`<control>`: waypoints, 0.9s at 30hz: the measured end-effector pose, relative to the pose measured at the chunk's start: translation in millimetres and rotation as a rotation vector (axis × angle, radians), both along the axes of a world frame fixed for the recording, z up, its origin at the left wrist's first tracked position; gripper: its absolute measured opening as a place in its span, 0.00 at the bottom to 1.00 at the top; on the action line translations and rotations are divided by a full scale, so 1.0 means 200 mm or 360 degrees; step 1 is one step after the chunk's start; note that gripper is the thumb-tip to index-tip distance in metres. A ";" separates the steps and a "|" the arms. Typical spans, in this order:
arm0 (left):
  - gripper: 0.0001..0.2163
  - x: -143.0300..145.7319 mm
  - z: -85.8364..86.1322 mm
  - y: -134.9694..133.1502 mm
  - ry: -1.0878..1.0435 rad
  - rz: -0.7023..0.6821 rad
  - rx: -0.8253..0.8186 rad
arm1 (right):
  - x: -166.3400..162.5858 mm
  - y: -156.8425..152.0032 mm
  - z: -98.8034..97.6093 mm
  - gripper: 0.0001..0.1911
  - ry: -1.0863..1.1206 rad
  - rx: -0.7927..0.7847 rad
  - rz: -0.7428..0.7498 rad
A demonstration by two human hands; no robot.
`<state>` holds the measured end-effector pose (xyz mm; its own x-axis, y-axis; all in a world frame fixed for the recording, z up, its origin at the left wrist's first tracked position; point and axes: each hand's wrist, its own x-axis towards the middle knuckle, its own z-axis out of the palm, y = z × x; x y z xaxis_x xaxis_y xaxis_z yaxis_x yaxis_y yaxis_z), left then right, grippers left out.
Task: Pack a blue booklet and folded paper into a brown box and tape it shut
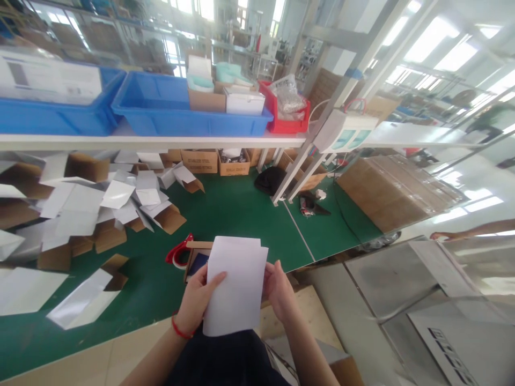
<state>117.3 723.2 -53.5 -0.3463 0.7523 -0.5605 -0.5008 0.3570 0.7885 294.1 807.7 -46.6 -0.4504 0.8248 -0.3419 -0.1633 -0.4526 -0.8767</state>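
A white flat sheet of card (237, 284) is held upright over the green table by both my hands. My left hand (197, 303) grips its left edge with the thumb across the front, a red band on the wrist. My right hand (278, 292) pinches its right edge. Behind the sheet lies a small open brown box (193, 258) with a dark blue inside, beside a red and white tape roll (177, 252).
Many open white and brown small boxes (116, 201) pile on the left of the green table (241, 214). Blue bins (161, 107) and a red bin (287, 120) stand on a shelf. Large cartons (394, 187) sit right. Another person's arm (470, 230) reaches in at right.
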 end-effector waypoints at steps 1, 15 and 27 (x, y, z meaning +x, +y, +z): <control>0.29 0.00 -0.01 -0.01 0.0031 -0.0043 0.0003 | 0.00 0.00 -0.01 0.30 -0.0046 0.0006 -0.0016; 0.33 -0.02 -0.05 0.01 0.0474 -0.0160 0.0111 | -0.03 -0.06 -0.14 0.29 -0.0449 -0.0082 0.0046; 0.33 0.07 -0.18 -0.10 -0.0065 -0.0642 -0.0102 | 0.17 -0.10 -0.25 0.31 -0.0397 -0.0415 -0.0068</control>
<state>132.1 702.6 -90.1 -0.0072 0.7862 -0.6179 -0.3408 0.5790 0.7406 327.2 788.3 -96.5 -0.2935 0.7116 -0.6384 0.0172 -0.6637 -0.7478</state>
